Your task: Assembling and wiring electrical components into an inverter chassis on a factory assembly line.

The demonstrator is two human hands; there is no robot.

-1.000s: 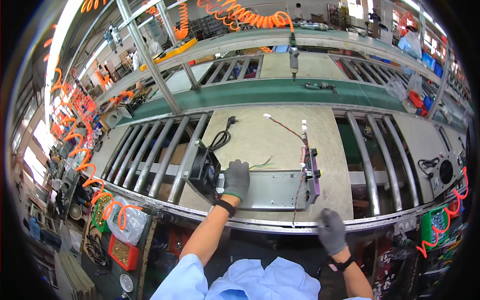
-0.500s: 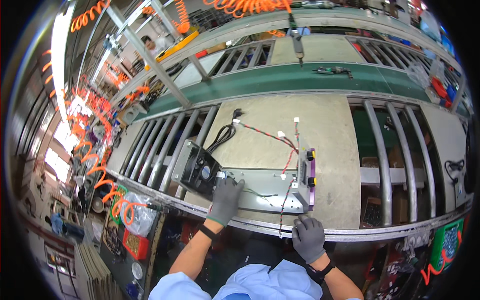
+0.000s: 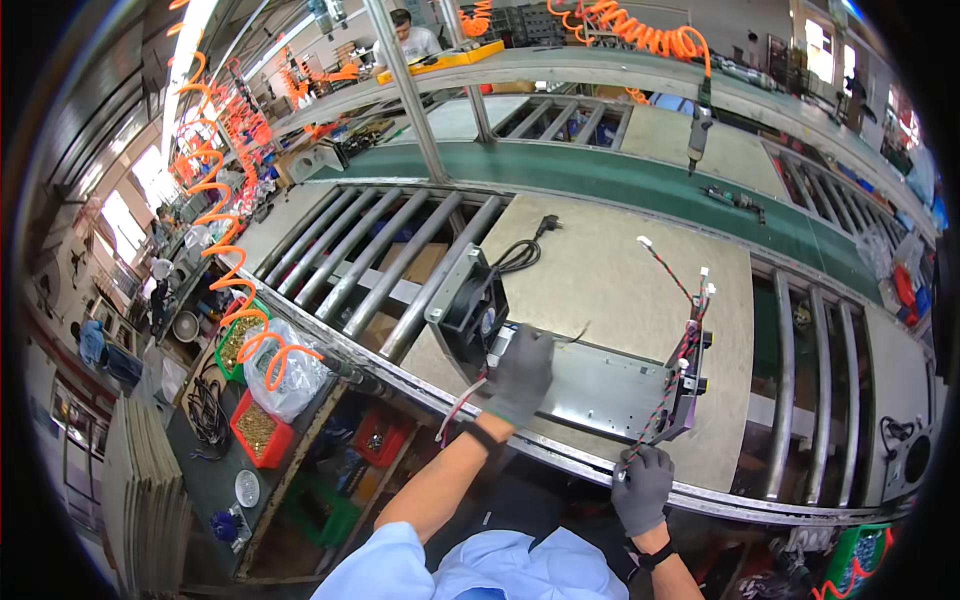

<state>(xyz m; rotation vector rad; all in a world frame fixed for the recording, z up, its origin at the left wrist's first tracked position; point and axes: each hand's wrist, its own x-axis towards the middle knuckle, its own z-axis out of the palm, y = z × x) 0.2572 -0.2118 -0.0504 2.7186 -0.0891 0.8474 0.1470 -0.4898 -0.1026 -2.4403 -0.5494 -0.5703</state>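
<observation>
A metal chassis (image 3: pixel 600 384) lies on a pale board, with a black fan (image 3: pixel 470 315) mounted in its upright left end. Twisted red, black and green wires (image 3: pixel 662 402) with white plugs run around the purple-edged panel (image 3: pixel 682 412) at its right end. My left hand (image 3: pixel 522 372), in a grey glove, is over the chassis beside the fan; its fingers are blurred and partly hidden. Reddish and white wires (image 3: pixel 460 408) hang next to it over the front edge. My right hand (image 3: pixel 642 488), also gloved, pinches the lower end of the twisted wires at the rail.
Steel rollers (image 3: pixel 400 270) flank the board (image 3: pixel 620 260), where a black power cord (image 3: pixel 525 250) lies. Behind runs a green belt (image 3: pixel 600 180) with a power screwdriver (image 3: pixel 735 200); another screwdriver (image 3: pixel 700 135) hangs above. Screw bins (image 3: pixel 262 428) stand left. A person (image 3: pixel 405 42) is farther back.
The view has swung left, so the bench appears farther right. My right hand has closed on the twisted wires. Reddish and white wires now show beside my left hand, which has moved over the chassis.
</observation>
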